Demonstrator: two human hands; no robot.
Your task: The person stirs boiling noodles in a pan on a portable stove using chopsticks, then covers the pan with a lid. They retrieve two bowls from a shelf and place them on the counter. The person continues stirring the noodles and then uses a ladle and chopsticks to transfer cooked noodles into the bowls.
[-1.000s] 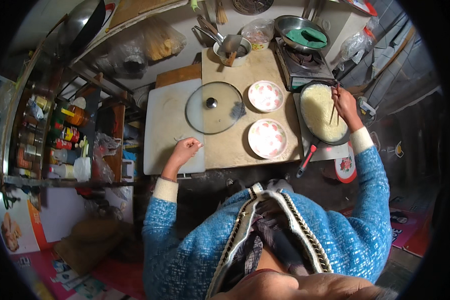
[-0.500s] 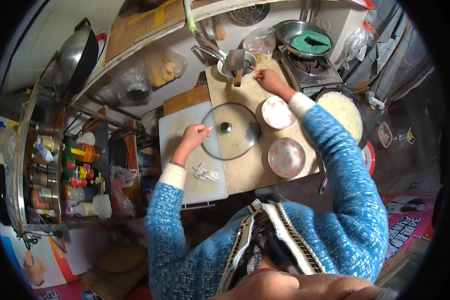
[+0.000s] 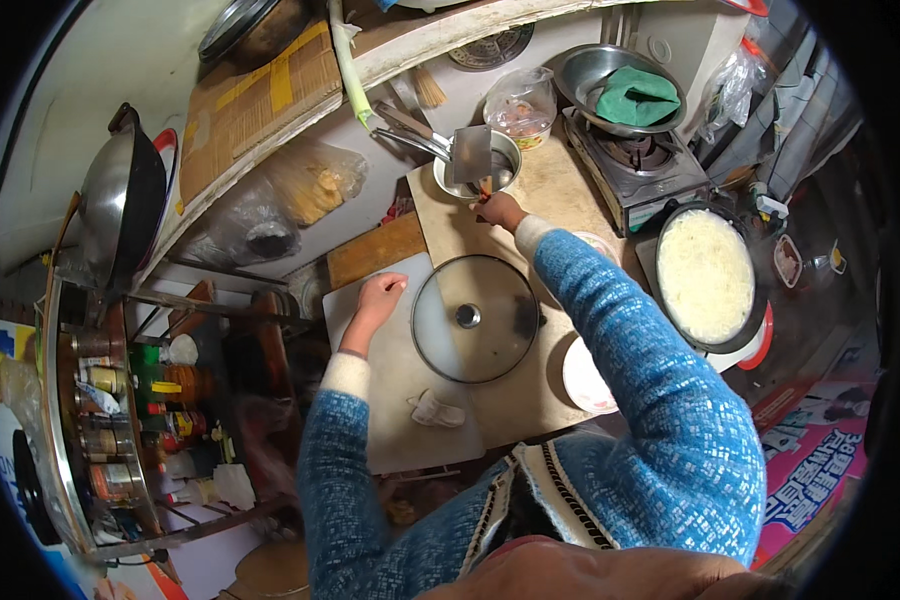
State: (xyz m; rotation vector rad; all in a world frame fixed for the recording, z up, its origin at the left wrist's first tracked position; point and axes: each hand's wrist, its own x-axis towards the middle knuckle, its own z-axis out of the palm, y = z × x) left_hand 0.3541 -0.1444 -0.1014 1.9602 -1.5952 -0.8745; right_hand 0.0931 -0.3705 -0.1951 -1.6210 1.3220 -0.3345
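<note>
My right hand (image 3: 500,210) is closed at the wooden handle of a metal turner (image 3: 472,155), whose broad blade leans over a white pot (image 3: 505,160) holding other long-handled utensils. A bit of red shows by the fingers; what it is I cannot make out. My left hand (image 3: 378,300) hovers over a white cutting board (image 3: 370,430), fingers curled in, with nothing visible in them. Between the hands a glass lid (image 3: 490,350) with a dark knob lies partly on the board, partly on the table. A crumpled white cloth (image 3: 438,410) rests on the board.
At right, a black pan (image 3: 705,275) contains a pale, flat layer of food. My right sleeve partly covers two bowls (image 3: 587,378). Behind stand a gas stove (image 3: 650,185) with a steel basin (image 3: 580,75) and a bagged tub (image 3: 520,105). Left is a rack of jars (image 3: 100,440).
My right hand has come back toward me and left, from beside the pot to the turner's handle. The left hand stays curled over the board. The whole view has shifted.
</note>
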